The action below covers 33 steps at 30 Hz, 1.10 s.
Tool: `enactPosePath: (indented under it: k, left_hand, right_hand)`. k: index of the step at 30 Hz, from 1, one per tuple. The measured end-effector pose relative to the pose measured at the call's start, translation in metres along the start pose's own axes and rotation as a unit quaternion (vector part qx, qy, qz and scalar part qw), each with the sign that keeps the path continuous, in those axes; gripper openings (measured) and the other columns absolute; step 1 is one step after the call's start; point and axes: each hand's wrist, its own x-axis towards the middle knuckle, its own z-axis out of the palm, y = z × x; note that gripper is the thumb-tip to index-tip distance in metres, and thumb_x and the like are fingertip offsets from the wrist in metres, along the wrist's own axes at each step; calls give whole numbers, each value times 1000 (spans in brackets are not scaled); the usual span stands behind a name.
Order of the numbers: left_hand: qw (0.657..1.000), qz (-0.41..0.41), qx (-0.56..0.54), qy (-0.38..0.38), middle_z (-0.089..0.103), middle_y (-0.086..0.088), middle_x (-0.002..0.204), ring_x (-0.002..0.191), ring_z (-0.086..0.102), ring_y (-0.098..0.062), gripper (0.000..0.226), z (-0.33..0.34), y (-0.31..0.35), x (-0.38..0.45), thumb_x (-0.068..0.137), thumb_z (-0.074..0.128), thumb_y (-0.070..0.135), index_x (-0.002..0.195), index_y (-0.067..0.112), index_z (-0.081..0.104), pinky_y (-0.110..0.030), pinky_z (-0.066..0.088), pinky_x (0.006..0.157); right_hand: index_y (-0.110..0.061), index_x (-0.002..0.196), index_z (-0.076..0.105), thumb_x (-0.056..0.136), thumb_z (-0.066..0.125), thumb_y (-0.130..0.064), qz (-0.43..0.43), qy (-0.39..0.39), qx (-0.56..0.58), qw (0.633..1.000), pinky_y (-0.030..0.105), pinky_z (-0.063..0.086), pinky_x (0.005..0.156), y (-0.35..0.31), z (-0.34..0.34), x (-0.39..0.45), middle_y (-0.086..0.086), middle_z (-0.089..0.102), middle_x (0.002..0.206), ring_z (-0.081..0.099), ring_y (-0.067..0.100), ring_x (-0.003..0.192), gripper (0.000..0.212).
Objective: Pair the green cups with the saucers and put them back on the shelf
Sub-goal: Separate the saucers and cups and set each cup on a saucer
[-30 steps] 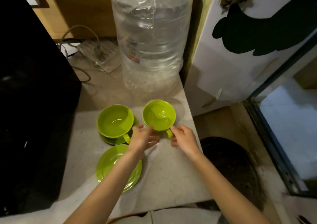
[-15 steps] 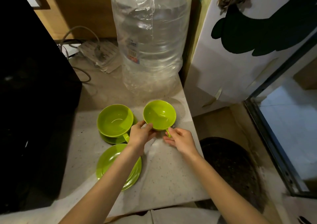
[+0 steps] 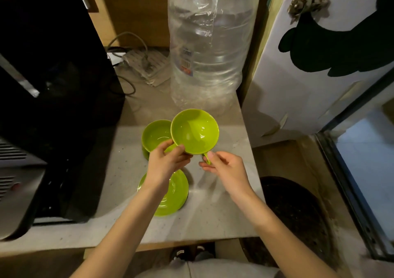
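From the head view, both hands are working one glossy lime-green cup (image 3: 195,131), which is sitting up off the pale speckled stone bench (image 3: 213,218). The left hand (image 3: 165,164) is curling around the cup's near rim, thumb over the edge, fingers closed underneath. The right hand (image 3: 227,170) is pinching the cup's small green handle (image 3: 206,158) between thumb and forefinger, the other fingers loosely spread. A second lime-green cup (image 3: 155,136) is resting just behind-left, partly overlapped. An empty round green saucer (image 3: 172,194) is lying on the bench beneath the left wrist. A big clear plastic water bottle (image 3: 210,43) is standing behind.
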Motion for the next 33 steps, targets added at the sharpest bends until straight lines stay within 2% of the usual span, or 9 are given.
enactPosePath:
  k: [3,8,11,14,17,20,24,28,33]
  left_hand:
    - [999,10,-16,32,72,-5,60,59,70,-15,24,-21,0,-19,85,57,7,109,7,52,-25,58,63]
    - [996,11,-24,81,67,-18,79,57,69,-13,29,-53,-10,-48,87,54,5,115,4,49,-25,57,63]
    - [994,-2,-38,98,69,-16,81,60,70,-14,32,-68,-23,-61,87,54,6,118,1,48,-25,57,65]
    - [993,-19,-44,104,69,-17,85,66,70,-16,37,-78,-36,-70,88,53,8,123,-1,46,-26,57,68]
    - [992,-42,-39,112,69,-15,86,77,69,-21,41,-82,-48,-75,88,53,10,127,0,43,-24,57,66]
    - [991,-60,-29,117,68,-12,86,72,71,-17,43,-83,-59,-75,88,53,11,128,1,44,-24,57,66]
    - [990,-76,-23,118,68,-12,87,82,68,-21,41,-83,-69,-72,89,53,11,128,2,45,-22,57,63]
    - [990,-83,-25,115,67,-14,90,84,68,-23,37,-81,-70,-70,89,52,10,125,3,46,-21,57,63]
    - [989,-85,-28,114,65,-23,104,85,67,-24,34,-81,-71,-69,89,51,9,123,4,47,-22,57,64]
  right_hand:
    - [-6,77,64,90,53,-8,-8,-39,-18,999,18,57,65,4,12,-11,10,64,73,69,7,62,17]
    - [-4,81,65,90,53,-10,-2,-109,-71,992,19,57,65,18,33,-27,15,65,79,68,4,60,16]
    - [-10,80,67,90,54,-14,9,-132,-112,985,22,57,67,28,40,-37,5,67,75,69,5,63,16]
    - [-18,80,68,89,55,-18,24,-144,-145,979,31,59,74,38,42,-46,1,69,77,71,15,74,16]
    - [-12,83,70,89,56,-20,27,-138,-181,973,38,59,78,47,41,-52,12,71,81,72,21,79,18]
    - [-2,88,71,89,56,-19,30,-125,-206,970,42,58,78,54,39,-56,19,72,85,72,23,80,23]
    - [-1,90,71,89,55,-17,41,-109,-206,972,39,59,76,60,38,-58,13,70,82,71,22,79,22]
    - [-2,87,71,89,55,-16,43,-101,-201,973,33,59,72,63,36,-58,9,68,77,70,15,74,21]
    - [-1,87,72,87,60,-17,49,-94,-195,975,28,59,65,63,34,-56,14,69,77,69,14,69,20]
